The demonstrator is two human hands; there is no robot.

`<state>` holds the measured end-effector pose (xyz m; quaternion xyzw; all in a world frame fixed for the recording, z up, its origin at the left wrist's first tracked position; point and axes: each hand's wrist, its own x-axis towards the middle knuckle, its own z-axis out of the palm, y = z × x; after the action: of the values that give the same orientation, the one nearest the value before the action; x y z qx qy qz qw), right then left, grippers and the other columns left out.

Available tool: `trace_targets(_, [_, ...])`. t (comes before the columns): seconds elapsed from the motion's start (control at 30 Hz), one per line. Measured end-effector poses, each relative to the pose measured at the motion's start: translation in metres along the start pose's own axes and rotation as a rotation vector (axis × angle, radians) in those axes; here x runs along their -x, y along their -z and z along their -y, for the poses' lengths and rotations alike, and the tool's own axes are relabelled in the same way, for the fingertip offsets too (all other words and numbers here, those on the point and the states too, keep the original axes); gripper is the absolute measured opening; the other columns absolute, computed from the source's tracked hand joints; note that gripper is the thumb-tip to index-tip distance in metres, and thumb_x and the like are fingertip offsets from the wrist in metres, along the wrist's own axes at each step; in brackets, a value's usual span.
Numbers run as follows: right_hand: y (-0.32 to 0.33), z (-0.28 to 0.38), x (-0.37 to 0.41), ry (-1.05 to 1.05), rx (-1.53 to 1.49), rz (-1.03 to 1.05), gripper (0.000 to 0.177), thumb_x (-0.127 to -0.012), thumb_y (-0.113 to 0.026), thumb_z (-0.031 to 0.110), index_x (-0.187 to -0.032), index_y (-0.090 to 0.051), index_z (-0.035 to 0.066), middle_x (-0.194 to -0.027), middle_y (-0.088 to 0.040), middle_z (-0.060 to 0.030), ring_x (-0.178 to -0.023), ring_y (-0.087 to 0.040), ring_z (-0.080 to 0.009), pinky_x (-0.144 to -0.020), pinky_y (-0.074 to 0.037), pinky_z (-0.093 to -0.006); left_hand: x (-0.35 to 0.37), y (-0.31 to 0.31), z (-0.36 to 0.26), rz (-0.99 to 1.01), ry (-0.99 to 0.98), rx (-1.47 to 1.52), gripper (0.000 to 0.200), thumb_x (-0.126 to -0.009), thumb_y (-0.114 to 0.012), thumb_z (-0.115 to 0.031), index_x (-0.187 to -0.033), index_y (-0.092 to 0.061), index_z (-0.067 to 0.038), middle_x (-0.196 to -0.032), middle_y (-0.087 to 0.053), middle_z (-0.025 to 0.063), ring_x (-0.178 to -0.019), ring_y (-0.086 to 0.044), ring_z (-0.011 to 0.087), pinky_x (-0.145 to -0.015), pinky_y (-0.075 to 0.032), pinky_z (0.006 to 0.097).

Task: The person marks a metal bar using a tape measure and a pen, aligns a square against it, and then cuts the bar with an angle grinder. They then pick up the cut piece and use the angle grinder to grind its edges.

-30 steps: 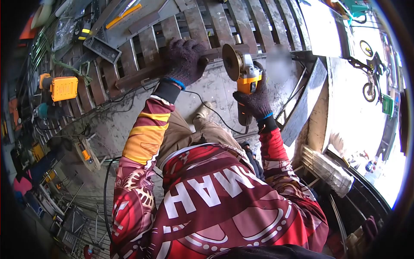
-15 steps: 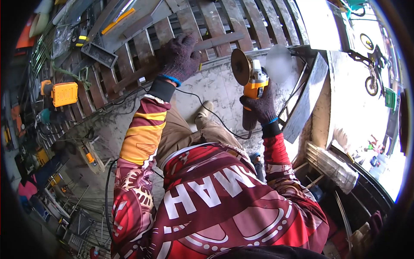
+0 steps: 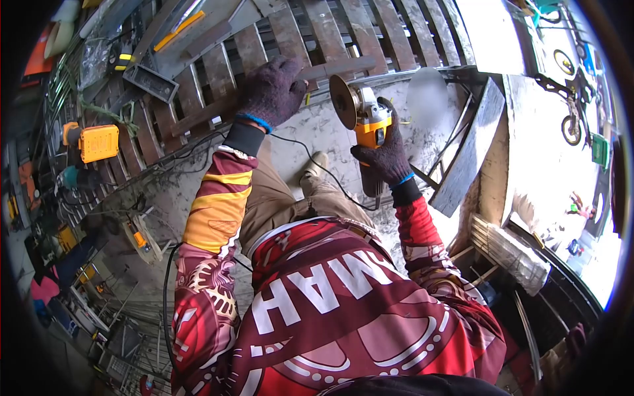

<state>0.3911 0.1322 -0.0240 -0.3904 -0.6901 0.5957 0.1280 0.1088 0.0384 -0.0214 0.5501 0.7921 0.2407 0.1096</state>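
My right hand (image 3: pixel 391 155), in a dark knitted glove, grips a yellow angle grinder (image 3: pixel 374 132) by its body. The grinder's brown disc (image 3: pixel 343 101) faces the bench, just below the right part of a flat metal bar (image 3: pixel 340 66). A small gap seems to lie between disc and bar. My left hand (image 3: pixel 272 92), in a matching glove, is closed over the middle of that bar, hiding part of it. The bar lies along the near edge of the slatted metal bench (image 3: pixel 323 26). A black cord (image 3: pixel 330 178) trails from the grinder below my hands.
At the bench's left lie an open metal channel piece (image 3: pixel 150 82), a yellow-handled tool (image 3: pixel 178 31) and a cordless tool with a yellow battery (image 3: pixel 99 143). A grey board (image 3: pixel 469 148) leans at the right. My shoe (image 3: pixel 314 166) stands on the stained floor.
My right hand has moved the grinder left, bringing its disc nearer the bar and my left hand. The left hand stays on the bar.
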Motion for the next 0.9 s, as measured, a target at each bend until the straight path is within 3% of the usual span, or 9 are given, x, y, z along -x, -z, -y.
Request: trace_targets(0.9, [-0.006,-0.002,-0.013,0.045,0.029,-0.015,0.118,-0.061,-0.091,0.009,-0.159,-0.025,0.012,-0.142,-0.055,-0.0163,-0.128,-0.055,-0.0296,-0.108,-0.048,-0.0423,0.008,-0.003,-0.003,-0.128,-0.073,-0.025,0.041,-0.086,-0.073,-0.023,-0.125,-0.068,-0.008,-0.118,-0.069,0.0155,-0.105,-0.068,0.0390,-0.089,-0.056,0.0491])
